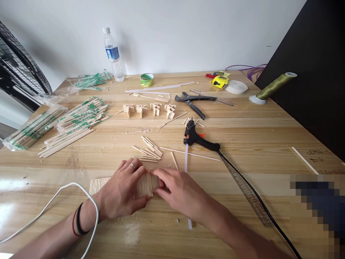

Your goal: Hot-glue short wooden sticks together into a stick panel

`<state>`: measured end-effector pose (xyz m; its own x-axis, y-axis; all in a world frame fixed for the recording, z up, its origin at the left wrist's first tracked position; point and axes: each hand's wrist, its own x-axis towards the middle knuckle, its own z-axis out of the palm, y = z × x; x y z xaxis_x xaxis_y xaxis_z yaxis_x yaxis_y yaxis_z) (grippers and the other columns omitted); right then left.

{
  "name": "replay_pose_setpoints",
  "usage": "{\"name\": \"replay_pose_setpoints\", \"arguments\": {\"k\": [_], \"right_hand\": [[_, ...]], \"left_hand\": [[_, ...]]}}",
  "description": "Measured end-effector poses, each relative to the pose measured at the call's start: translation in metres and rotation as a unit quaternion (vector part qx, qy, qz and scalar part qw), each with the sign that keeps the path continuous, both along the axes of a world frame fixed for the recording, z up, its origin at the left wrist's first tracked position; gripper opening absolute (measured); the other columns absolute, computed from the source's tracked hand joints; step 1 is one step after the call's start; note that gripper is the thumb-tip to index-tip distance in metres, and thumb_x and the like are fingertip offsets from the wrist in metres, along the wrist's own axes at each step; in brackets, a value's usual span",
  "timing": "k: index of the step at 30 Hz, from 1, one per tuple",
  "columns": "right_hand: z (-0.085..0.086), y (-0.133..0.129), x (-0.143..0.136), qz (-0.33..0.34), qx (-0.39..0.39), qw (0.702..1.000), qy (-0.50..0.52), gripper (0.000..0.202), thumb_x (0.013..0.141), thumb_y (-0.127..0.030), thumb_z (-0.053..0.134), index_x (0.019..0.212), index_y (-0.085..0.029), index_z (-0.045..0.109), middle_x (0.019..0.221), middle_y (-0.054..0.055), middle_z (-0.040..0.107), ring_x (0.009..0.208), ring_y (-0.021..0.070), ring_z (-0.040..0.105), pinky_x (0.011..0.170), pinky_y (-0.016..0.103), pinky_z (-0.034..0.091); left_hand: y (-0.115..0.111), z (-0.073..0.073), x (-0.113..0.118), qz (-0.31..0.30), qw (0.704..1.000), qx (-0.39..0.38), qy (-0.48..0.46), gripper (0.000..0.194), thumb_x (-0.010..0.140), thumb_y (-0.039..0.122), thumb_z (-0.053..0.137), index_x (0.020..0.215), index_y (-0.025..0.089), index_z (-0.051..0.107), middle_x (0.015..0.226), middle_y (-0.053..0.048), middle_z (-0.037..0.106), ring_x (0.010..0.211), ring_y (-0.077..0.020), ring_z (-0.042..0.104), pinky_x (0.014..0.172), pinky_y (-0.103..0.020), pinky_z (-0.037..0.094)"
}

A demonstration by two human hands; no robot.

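Note:
A flat row of short wooden sticks (142,186) lies side by side on the table near its front edge. Across this row rests my left hand (122,189), its fingers and thumb closed over the upper and lower edges. My right hand (175,189) is at the row's right end, fingers and thumb pinched around the last sticks. Just beyond the hands is a loose pile of cut sticks (151,149). A black glue gun (201,138) with a clear glue stick lies behind my right hand.
Packs of wrapped chopsticks (78,115) lie at the left, near a fan (21,57). Small stick assemblies (141,109), a cutter (192,102), tape (147,80) and a bottle (113,54) stand farther back. A white cable (54,201) crosses my left wrist; a ruler (245,187) lies right.

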<state>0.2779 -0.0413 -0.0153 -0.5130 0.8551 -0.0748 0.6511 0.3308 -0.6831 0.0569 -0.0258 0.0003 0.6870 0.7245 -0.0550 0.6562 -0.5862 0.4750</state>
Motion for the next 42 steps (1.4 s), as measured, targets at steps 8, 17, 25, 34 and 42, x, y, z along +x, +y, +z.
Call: {"name": "replay_pose_setpoints", "arguments": {"k": [8,17,25,34,42], "right_hand": [[0.0058,0.0002,-0.0002,0.002,-0.008,1.0,-0.004,0.023,0.089,-0.007,0.07,0.109,-0.018,0.069,0.094,0.003,0.074,0.082,0.0189,0.067,0.076,0.03,0.048],[0.006,-0.0009,0.0005,0.007,-0.002,1.0,-0.003,0.027,0.09,-0.008,0.071,0.115,-0.017,0.068,0.103,0.006,0.076,0.091,0.0213,0.071,0.079,0.031,0.05],[0.0046,-0.0014,0.0006,0.01,0.004,1.0,-0.003,0.028,0.09,-0.008,0.071,0.117,-0.017,0.067,0.109,0.008,0.077,0.095,0.0225,0.072,0.082,0.033,0.052],[0.0074,-0.002,-0.0004,0.007,0.005,1.0,-0.01,0.026,0.09,-0.013,0.075,0.114,-0.018,0.067,0.097,0.005,0.076,0.085,0.0206,0.07,0.078,0.032,0.052],[0.0092,-0.001,-0.0006,0.01,-0.003,1.0,-0.014,0.026,0.09,-0.013,0.077,0.114,-0.017,0.067,0.1,0.006,0.076,0.083,0.0203,0.07,0.075,0.031,0.051]], "left_hand": [[0.001,0.0009,0.0005,-0.002,1.0,-0.006,-0.004,0.033,0.084,0.029,0.07,0.111,0.019,0.055,0.112,-0.01,0.057,0.103,-0.0313,0.052,0.091,-0.052,0.045],[0.0007,0.0017,-0.0004,-0.003,1.0,-0.008,-0.004,0.034,0.084,0.029,0.072,0.112,0.019,0.055,0.112,-0.01,0.056,0.103,-0.0316,0.052,0.091,-0.052,0.045],[0.0018,0.0008,-0.0001,-0.005,1.0,-0.004,-0.006,0.034,0.084,0.03,0.072,0.112,0.019,0.055,0.112,-0.01,0.056,0.103,-0.0315,0.052,0.091,-0.052,0.045],[0.001,0.0003,-0.0012,-0.006,1.0,-0.001,-0.003,0.034,0.085,0.032,0.072,0.112,0.021,0.055,0.113,-0.01,0.057,0.103,-0.031,0.053,0.091,-0.051,0.045],[0.003,-0.0005,-0.0005,-0.003,1.0,-0.002,-0.004,0.034,0.086,0.035,0.072,0.113,0.02,0.057,0.113,-0.01,0.058,0.104,-0.0315,0.054,0.092,-0.05,0.045]]}}
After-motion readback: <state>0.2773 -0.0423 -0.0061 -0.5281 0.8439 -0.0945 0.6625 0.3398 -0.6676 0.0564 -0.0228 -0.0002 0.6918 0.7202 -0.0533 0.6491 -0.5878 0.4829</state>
